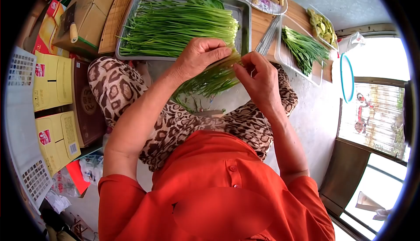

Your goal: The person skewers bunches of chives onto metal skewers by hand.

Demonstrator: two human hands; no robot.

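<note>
Head view, read from my remote station. The bunch (205, 83) hangs in the air between the tray (244, 27) and the patterned trousers (116, 81), over the floor (235, 96). Left hand (202, 57): grip bent over the pale ends from above, thumb laid along them. Right hand (259, 77): thumb and forefinger pinched at the tip of the same ends; I cannot tell how many stems that pinch takes in.

Risks, my judgement:
1. Slip. All the support I can see is at the pale ends; the green leaves droop free. If the left grip slackens while the right one tugs, I would expect stems to slide out and drop among the scraps (197, 105) on the floor.
2. Breakage. The stems look thin; a hard pinch or twist could snap or bruise them.
3. Snag. The bunch is just beside the tray's near edge; swinging it toward the greens (183, 27) there could catch leaves on the rim.
4. Knock. Right forearm near the rods (269, 35) and the bin (289, 58) on the worktop (295, 14); a wide elbow could shift either.
</note>
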